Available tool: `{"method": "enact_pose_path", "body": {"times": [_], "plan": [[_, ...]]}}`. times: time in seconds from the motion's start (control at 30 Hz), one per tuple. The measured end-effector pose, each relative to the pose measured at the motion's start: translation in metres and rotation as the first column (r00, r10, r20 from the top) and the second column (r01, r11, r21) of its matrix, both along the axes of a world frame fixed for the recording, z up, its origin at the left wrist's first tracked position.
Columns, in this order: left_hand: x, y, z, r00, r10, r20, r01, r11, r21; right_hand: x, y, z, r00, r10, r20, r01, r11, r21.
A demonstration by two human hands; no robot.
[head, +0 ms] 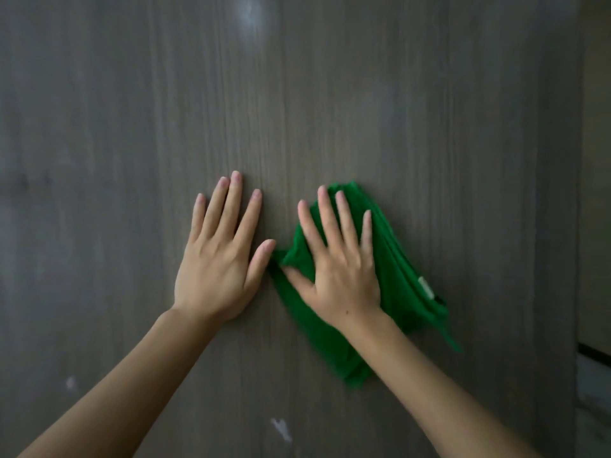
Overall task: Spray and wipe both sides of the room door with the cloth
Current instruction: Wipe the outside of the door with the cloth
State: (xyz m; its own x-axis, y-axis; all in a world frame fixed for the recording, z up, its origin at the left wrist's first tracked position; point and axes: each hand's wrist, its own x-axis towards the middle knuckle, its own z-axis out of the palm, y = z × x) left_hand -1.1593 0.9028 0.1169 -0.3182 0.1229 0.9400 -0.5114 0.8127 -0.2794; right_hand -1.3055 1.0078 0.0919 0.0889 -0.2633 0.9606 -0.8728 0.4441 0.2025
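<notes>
Pressing cloth (396, 276) to door (330, 110) under right hand (340, 272)

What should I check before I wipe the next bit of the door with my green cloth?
1. Cloth under your wiping hand: ok, the right hand presses the green cloth flat on the door.
2. Other hand steadying: ok, the left hand lies flat on the wood.
3. Cloth neatly folded: not ok, it is bunched, with an end hanging down.
4. Marks left: not ok, a white smear sits lower down.
5. Spray bottle nearby: cannot tell, none in view.
</notes>
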Motion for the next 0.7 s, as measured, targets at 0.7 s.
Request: {"method": "enact_pose_path", "body": {"times": [0.7], "plan": [[0.074, -0.002, 0.006, 0.975, -0.204, 0.094, 0.185, 0.966, 0.180, 0.078, -0.056, 0.035, 0.984, 0.022, 0.179, 0.000, 0.992, -0.123]]}}
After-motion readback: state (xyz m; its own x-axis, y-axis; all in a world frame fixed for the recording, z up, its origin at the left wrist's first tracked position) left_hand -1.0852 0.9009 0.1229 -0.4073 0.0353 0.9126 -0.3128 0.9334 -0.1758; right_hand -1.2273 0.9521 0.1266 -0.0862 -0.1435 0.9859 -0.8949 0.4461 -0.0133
